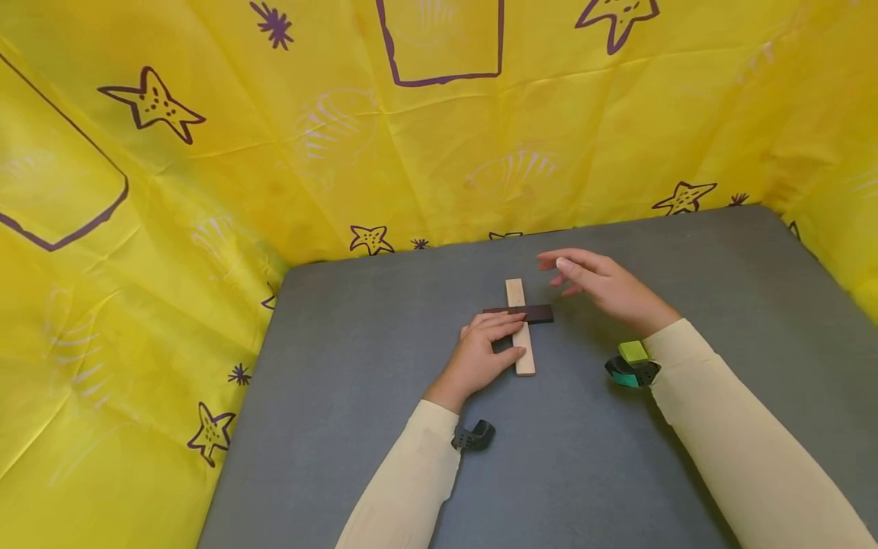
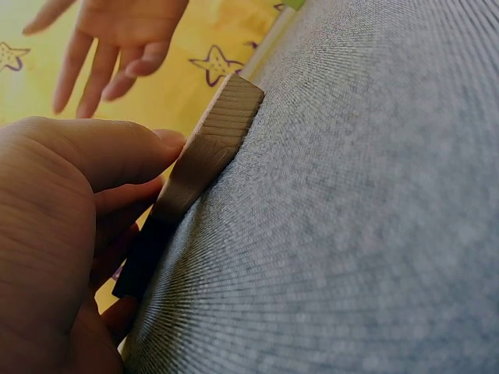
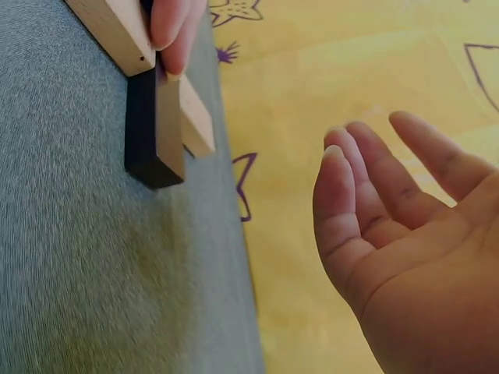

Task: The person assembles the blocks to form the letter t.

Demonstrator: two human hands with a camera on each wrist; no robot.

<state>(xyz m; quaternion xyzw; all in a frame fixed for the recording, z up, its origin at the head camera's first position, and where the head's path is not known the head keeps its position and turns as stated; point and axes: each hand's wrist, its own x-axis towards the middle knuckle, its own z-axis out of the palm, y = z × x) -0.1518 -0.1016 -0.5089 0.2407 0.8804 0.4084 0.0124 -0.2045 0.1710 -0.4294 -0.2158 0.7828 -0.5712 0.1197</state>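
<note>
Three flat wooden blocks form a cross on the grey table. A dark block point(image 1: 540, 313) lies crosswise between a far pale block point(image 1: 514, 291) and a near pale block point(image 1: 524, 364). My left hand point(image 1: 476, 358) rests on them from the left, fingers extended over the dark block and thumb on the near pale one. In the left wrist view the thumb touches the upper edge of the pale block point(image 2: 199, 167). Raised above the table to the right, my right hand point(image 1: 610, 293) holds nothing, its fingers loosely bent. The left hand partly covers the dark block point(image 3: 142, 128).
The grey table point(image 1: 357, 396) reaches back to a yellow cloth point(image 1: 439, 168) with starfish and fish drawings, which also hangs at both sides. Each wrist wears a dark strap; a small green block-like piece point(image 1: 632, 351) sits at the right one.
</note>
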